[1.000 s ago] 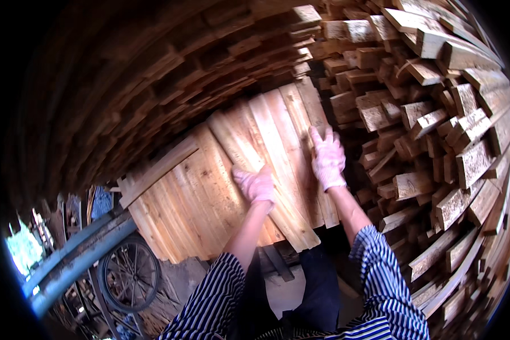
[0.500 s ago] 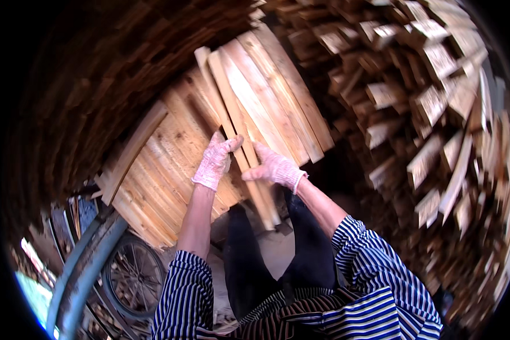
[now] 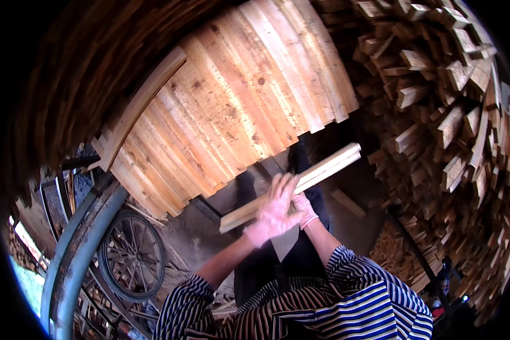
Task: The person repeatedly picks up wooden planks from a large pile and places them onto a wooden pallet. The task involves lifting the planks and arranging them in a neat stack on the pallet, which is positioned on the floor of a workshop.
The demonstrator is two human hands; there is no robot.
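The gloved left grip [image 3: 273,214] lies over a pair of pale wooden strips [image 3: 330,166], fingers extended rather than wrapped around. The right grip [image 3: 306,212] is just beside it, partly hidden; whether it is closed cannot be told. The strips slant out on both sides of the grips. Beyond them lie side-by-side boards [image 3: 232,107]; to their right, piled lumber [image 3: 450,130]; lower left, a spoked wheel [image 3: 140,256].

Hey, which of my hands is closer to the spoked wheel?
Your left. The left hand, over the pale wood, is up and to the right of the spoked wheel; the right hand, partly behind it, is farther right.
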